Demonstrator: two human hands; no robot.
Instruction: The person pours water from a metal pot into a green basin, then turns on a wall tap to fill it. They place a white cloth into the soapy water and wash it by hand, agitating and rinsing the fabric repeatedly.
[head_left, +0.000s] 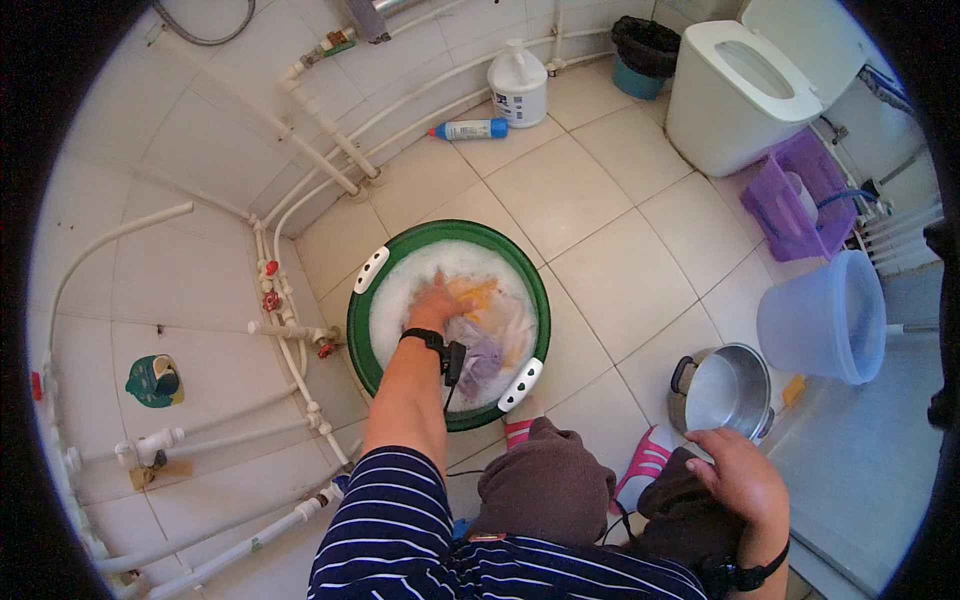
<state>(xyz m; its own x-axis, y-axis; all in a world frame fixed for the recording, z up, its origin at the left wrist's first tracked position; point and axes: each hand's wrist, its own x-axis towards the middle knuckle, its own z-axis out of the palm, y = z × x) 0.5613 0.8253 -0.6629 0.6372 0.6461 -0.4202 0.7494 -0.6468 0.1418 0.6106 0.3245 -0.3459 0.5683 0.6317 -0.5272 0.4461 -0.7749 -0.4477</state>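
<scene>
A round green plastic basin (541, 300) with white handles stands on the tiled floor, full of sudsy water (390, 315). My left hand (437, 306) reaches into the suds, its fingers spread and partly hidden by foam, touching or beside a yellow-orange cloth (480, 294). A purple-grey cloth (480, 360) lies just below that hand, soaked in the foam. Over by my right knee, my right hand (724, 469) is empty with its fingers apart, close to the rim of a steel pot (724, 394).
Pipes with red valves (271, 301) run along the left wall. A white jug (517, 86) and a blue bottle (472, 130) are by the far wall. To the right are a toilet (720, 97), a purple basket (780, 202) and a translucent bucket (802, 319).
</scene>
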